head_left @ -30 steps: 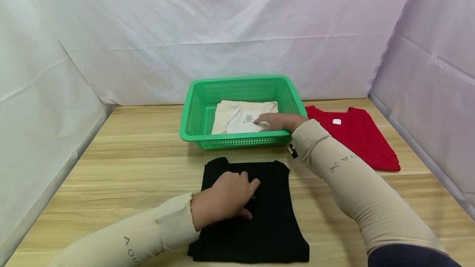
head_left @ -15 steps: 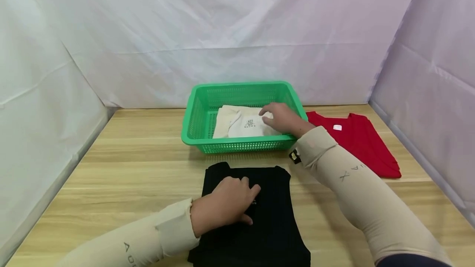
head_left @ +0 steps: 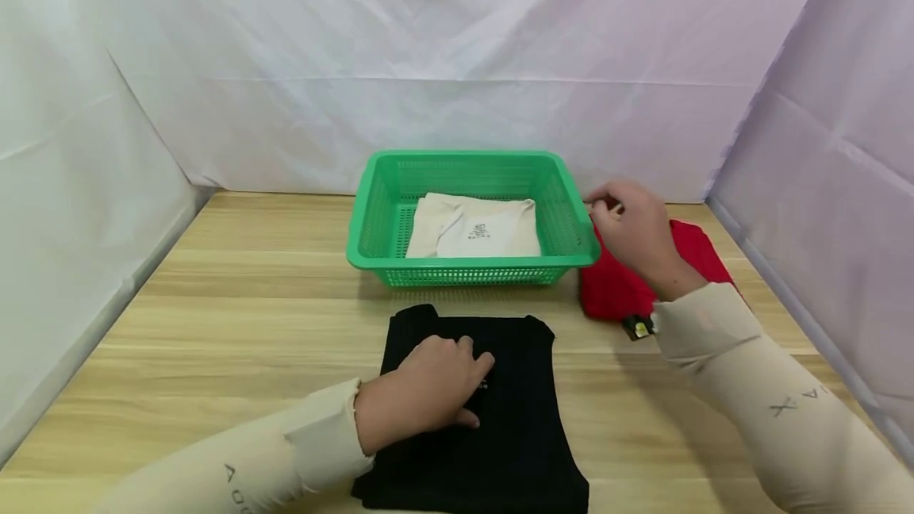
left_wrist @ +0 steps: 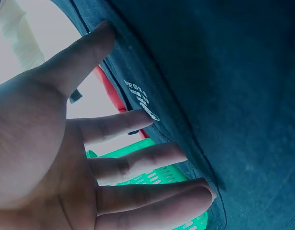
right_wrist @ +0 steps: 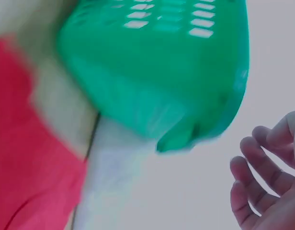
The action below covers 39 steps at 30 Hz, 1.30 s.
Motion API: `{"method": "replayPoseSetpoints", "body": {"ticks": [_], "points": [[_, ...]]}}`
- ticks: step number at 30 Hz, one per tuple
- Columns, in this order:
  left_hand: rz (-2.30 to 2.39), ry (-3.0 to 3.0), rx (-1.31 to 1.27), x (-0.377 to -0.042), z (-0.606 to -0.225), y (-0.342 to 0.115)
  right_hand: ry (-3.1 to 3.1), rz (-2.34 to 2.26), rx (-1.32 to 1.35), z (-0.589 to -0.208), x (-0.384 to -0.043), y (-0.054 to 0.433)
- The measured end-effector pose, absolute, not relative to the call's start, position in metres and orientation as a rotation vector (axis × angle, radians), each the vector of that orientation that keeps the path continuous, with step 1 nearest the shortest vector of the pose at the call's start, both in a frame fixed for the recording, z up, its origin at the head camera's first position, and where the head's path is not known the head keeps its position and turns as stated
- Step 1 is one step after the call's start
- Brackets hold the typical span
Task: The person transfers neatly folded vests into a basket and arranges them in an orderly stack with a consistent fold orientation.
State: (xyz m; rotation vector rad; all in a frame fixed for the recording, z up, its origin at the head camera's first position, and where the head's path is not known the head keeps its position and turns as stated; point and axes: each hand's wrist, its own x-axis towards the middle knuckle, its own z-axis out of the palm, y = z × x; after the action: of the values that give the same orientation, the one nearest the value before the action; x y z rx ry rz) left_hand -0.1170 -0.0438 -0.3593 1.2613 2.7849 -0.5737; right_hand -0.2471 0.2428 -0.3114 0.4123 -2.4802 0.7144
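Observation:
My left hand (head_left: 428, 387) rests on a folded black shirt (head_left: 521, 435) at the front. In the left wrist view its fingers are spread and fairly straight, their tips at the dark cloth (left_wrist: 224, 96). My right hand (head_left: 635, 236) is over a folded red shirt (head_left: 607, 288), just right of a green basket (head_left: 464, 263). Its fingers bend loosely, and nothing shows between them in the right wrist view. Part of the red shirt is hidden beneath that hand and wrist. A folded cream shirt (head_left: 503, 222) with a printed neck label lies inside the basket.
The wooden table (head_left: 236, 300) carries everything. White cloth (head_left: 443, 38) hangs behind it and on both sides. The basket stands near the back, with the black shirt in front of it.
My right hand has left the cream shirt, come out of the basket and moved right, over the red shirt. The left hand has stayed on the black shirt.

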Motion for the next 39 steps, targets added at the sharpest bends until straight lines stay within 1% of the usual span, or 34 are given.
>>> {"method": "replayPoseSetpoints", "body": {"ticks": [5,9,14,22,26,34,39], "points": [[-0.536,2.809,1.282,-0.116,-0.359,-0.049,-2.690,0.632,0.336,-0.331,-0.236,0.271],[-0.451,2.817,1.302,-0.116,-0.359,-0.053,-2.807,0.585,0.337,-0.344,-0.221,0.280],[-0.279,2.808,1.296,-0.121,-0.360,-0.067,-2.904,0.530,0.436,-0.358,-0.195,0.267],[0.227,2.763,1.200,-0.135,-0.357,-0.102,-3.067,0.592,0.633,-0.371,-0.164,0.238],[0.343,2.800,1.119,-0.142,-0.356,-0.116,-3.115,0.607,0.718,-0.373,-0.160,0.229],[0.239,2.758,0.874,-0.149,-0.360,-0.132,-3.184,0.617,0.793,-0.376,-0.161,0.215],[0.250,2.732,0.835,-0.152,-0.362,-0.133,-3.191,0.608,0.845,-0.379,-0.168,0.210]]}}
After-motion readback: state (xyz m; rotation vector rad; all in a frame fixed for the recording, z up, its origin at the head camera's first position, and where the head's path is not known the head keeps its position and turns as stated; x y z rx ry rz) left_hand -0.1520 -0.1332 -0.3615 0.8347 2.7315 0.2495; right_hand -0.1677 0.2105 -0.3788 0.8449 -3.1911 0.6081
